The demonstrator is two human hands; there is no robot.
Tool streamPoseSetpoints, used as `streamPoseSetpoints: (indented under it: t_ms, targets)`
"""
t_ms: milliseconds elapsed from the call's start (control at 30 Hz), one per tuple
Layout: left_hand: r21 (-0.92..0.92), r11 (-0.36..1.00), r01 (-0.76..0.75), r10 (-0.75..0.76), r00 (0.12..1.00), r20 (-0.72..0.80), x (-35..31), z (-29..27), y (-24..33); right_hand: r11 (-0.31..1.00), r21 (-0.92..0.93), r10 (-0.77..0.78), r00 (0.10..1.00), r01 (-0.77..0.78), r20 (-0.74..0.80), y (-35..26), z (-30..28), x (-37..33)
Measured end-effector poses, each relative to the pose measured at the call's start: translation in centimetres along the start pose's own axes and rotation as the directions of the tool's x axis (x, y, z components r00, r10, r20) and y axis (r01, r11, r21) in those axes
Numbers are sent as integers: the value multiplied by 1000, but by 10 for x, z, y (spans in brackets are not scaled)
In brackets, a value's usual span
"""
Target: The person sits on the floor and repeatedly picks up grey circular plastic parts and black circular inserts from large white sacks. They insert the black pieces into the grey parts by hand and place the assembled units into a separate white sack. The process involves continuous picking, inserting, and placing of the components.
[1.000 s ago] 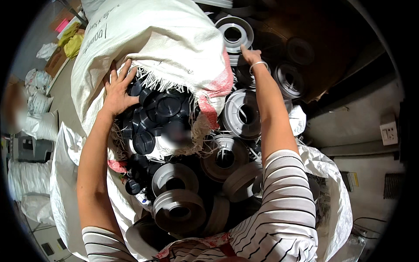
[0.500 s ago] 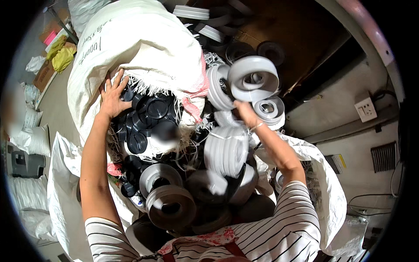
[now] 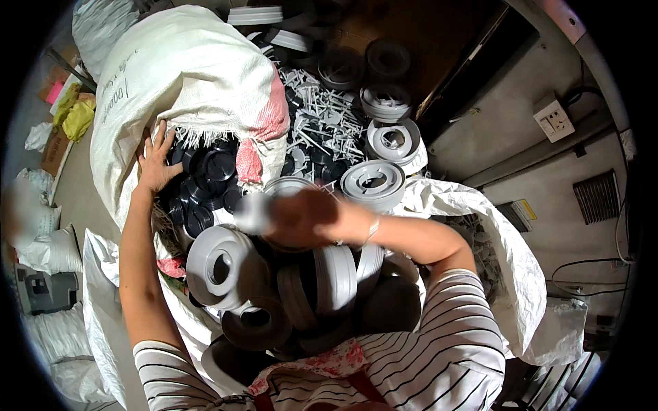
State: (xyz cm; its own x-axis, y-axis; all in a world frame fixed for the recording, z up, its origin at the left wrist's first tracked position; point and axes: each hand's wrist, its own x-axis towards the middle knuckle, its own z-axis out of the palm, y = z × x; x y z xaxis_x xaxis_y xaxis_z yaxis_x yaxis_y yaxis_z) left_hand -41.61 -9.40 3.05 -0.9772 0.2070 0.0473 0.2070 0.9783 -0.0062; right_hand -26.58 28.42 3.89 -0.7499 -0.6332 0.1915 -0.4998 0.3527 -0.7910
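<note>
My left hand (image 3: 159,161) presses with fingers spread against the mouth of a white woven sack (image 3: 185,75). Round black plastic caps (image 3: 219,164) spill out of that mouth beside the thumb. Over the middle of the heap, my right hand (image 3: 305,216) is smeared by motion, its fingers hard to make out. Close to its fingertips is a blurred whitish shape (image 3: 252,214) that I cannot name. Under and nearer than this hand lie large grey plastic rings (image 3: 219,267), some tilted against each other. Another grey ring (image 3: 373,185) sits right of the wrist.
Thin grey plastic pieces (image 3: 329,116) lie heaped beyond my right hand, with darker rings (image 3: 387,58) behind. An open white sack (image 3: 507,226) stands at the right, near a wall socket (image 3: 554,118). Filled white bags (image 3: 58,243) line the left.
My right hand has swung left and nearer, from the right-hand rings to the middle. Grey rings there have shifted, uncovering the thin grey pieces. My left hand stays on the sack.
</note>
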Motion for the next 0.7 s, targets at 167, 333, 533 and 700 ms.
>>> streamPoseSetpoints:
  t_ms: [167, 333, 533, 700]
  targets:
    - [21, 1000, 23, -22, 999, -35, -8, -1, -1, 608, -214, 428, 543, -764, -723, 112, -117, -53]
    - [-15, 1000, -12, 11, 1000, -21, 4, 5, 8, 420, 221, 732, 184, -880, -656, 280, -137, -119]
    - [34, 998, 55, -57, 997, 59, -10, -1, 2, 876, -144, 338, 798, -461, -499, 191, -56, -10]
    - [-178, 982, -65, 85, 990, 110, -52, -18, 22, 804, -316, 239, 760, -504, -604, 106, -28, 15]
